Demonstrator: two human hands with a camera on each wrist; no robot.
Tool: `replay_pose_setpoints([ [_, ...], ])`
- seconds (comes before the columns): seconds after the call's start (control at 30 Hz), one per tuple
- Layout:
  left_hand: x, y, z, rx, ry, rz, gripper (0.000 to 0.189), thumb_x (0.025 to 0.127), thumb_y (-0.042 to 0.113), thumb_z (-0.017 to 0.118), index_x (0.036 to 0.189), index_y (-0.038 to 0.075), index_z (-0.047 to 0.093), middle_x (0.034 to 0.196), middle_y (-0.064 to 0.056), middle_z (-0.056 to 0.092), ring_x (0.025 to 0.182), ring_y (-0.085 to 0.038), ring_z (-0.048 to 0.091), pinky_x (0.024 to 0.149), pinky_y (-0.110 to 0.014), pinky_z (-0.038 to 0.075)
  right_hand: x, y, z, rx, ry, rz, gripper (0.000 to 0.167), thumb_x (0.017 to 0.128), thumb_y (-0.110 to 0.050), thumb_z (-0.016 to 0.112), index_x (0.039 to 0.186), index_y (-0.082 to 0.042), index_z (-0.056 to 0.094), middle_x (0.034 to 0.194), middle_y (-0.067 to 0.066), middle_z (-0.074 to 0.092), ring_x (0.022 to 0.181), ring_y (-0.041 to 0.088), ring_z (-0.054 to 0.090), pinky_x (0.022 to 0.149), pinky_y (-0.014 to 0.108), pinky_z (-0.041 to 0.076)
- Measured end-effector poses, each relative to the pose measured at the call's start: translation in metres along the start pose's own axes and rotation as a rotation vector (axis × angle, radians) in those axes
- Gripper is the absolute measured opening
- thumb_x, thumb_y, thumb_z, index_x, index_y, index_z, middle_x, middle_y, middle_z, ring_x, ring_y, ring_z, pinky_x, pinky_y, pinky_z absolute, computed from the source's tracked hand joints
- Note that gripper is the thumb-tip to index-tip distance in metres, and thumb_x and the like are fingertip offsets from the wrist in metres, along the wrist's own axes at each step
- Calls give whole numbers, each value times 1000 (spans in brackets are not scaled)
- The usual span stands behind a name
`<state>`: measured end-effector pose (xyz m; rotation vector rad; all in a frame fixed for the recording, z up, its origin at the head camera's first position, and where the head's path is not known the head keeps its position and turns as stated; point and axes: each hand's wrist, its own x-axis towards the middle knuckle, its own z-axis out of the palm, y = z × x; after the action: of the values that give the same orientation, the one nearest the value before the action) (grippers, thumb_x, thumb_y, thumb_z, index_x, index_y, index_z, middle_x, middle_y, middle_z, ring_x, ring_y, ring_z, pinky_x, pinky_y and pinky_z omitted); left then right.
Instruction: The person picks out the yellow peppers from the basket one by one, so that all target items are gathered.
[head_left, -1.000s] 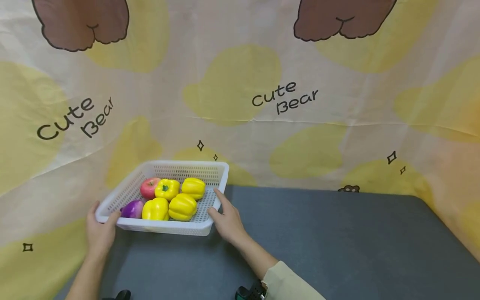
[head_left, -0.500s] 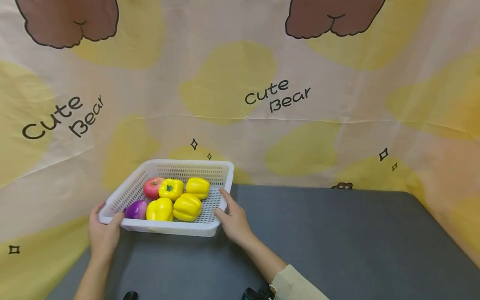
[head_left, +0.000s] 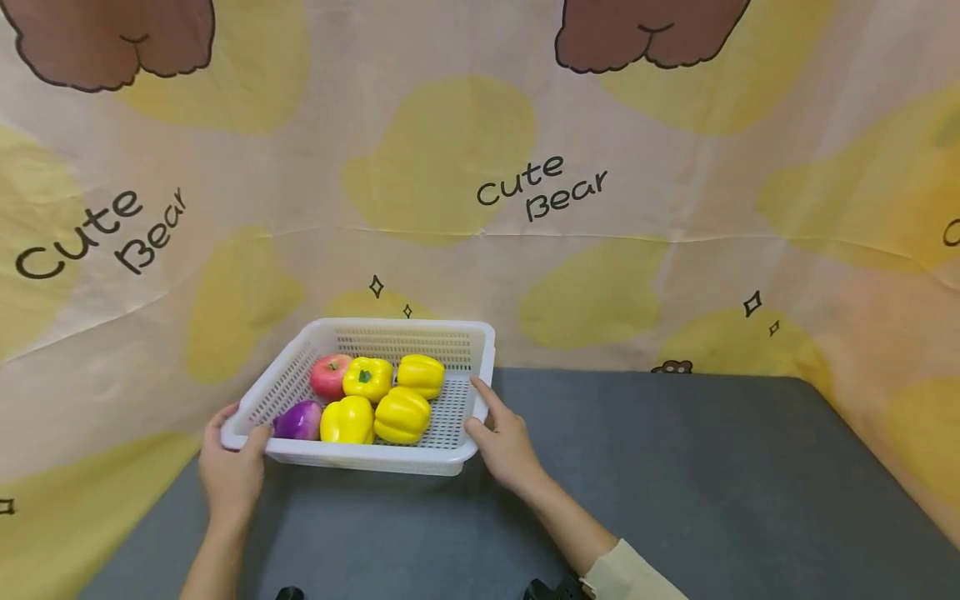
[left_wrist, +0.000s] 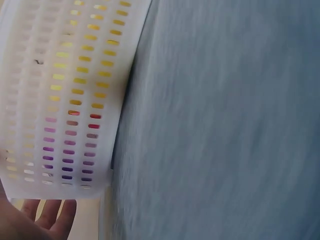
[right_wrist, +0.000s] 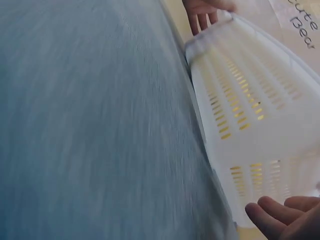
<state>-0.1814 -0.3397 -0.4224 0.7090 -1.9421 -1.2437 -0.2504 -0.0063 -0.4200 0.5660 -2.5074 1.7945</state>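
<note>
A white slotted plastic basket (head_left: pixel 360 454) is held between both hands, close over the grey table. Inside it lie a red apple (head_left: pixel 328 377), a rounded purple vegetable (head_left: pixel 300 421) and several yellow bell peppers (head_left: pixel 402 415). My left hand (head_left: pixel 231 471) grips the near left corner, thumb at the rim. On the right side my right hand (head_left: pixel 506 442) holds the rim, its thumb and forefinger spread along the edge. The left wrist view shows left fingers (left_wrist: pixel 64 220) curled by the basket's end wall. Right fingers (right_wrist: pixel 275 212) lie against the outer wall in the right wrist view.
The grey tabletop (head_left: pixel 675 483) stretches to the right, with its far right corner rounded. Behind it hangs a cloth backdrop (head_left: pixel 435 167) with yellow patches, bear prints and lettering. Black wrist-worn gear (head_left: pixel 555 590) shows at the bottom edge.
Both hands have carried the basket to the right, its contents staying in place. The head view has turned slightly right, so the backdrop has shifted left. Both grips are unchanged.
</note>
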Motion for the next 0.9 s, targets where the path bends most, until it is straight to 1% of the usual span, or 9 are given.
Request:
replay_pose_setpoints([
  [0.1, -6, 2, 7, -10, -37, 8, 55, 91, 18, 62, 145, 11, 49, 120, -11, 58, 88, 0, 46, 66, -8, 38, -3, 5, -12, -9, 14, -4, 68, 88, -13, 51, 154, -22, 43, 106, 21, 74, 70, 14, 58, 52, 21, 37],
  [0.17, -10, 3, 11, -17, -66, 14, 56, 92, 19, 60, 146, 11, 47, 128, -16, 58, 90, 2, 46, 67, -7, 38, -5, 7, -20, -1, 21, -2, 67, 88, -13, 51, 154, -22, 44, 118, 23, 72, 80, 16, 64, 58, 22, 42],
  [0.2, -12, 4, 14, -24, -81, 18, 56, 93, 19, 60, 147, 11, 46, 131, -18, 57, 91, 2, 46, 68, -6, 38, -6, 8, -23, 2, 26, 0, 67, 88, -12, 52, 154, -23, 44, 121, 24, 71, 83, 17, 65, 61, 22, 44],
  [0.33, -20, 6, 25, -69, -121, 30, 56, 95, 19, 58, 148, 12, 44, 135, -18, 55, 94, 3, 47, 70, -3, 39, -10, 14, -37, 10, 47, -3, 66, 89, -11, 52, 153, -23, 45, 127, 24, 68, 90, 19, 67, 71, 24, 50],
  [0.43, -26, 6, 35, -101, -135, 47, 55, 95, 18, 56, 149, 11, 43, 135, -16, 54, 96, 3, 47, 72, -3, 40, -13, 18, -49, 15, 64, -12, 65, 90, -10, 53, 153, -23, 45, 127, 24, 68, 92, 19, 68, 72, 24, 52],
  [0.53, -35, 9, 45, -127, -138, 65, 54, 95, 16, 55, 148, 10, 44, 135, -18, 55, 96, 3, 48, 72, -3, 40, -15, 23, -61, 23, 73, -12, 64, 91, -8, 54, 153, -21, 45, 129, 24, 67, 94, 21, 69, 73, 25, 54],
  [0.77, -58, 25, 64, -219, -78, 119, 52, 88, 1, 56, 139, 5, 56, 128, -22, 63, 93, 3, 55, 72, -2, 43, -26, 31, -90, 27, 66, 11, 63, 93, -5, 53, 155, -16, 42, 138, 27, 61, 104, 32, 68, 77, 31, 58],
  [0.87, -65, 30, 71, -230, -103, 111, 52, 87, 0, 55, 139, 6, 58, 130, -20, 63, 96, 3, 56, 76, -2, 43, -30, 36, -104, 5, 60, 17, 63, 94, -6, 52, 155, -16, 41, 139, 28, 59, 108, 36, 67, 78, 33, 58],
  [0.9, -67, 31, 73, -257, -126, 81, 51, 88, 0, 53, 139, 6, 58, 132, -19, 62, 98, 2, 56, 77, -3, 44, -32, 37, -109, -3, 60, 20, 63, 94, -6, 52, 155, -16, 42, 139, 28, 59, 109, 36, 67, 79, 34, 58],
])
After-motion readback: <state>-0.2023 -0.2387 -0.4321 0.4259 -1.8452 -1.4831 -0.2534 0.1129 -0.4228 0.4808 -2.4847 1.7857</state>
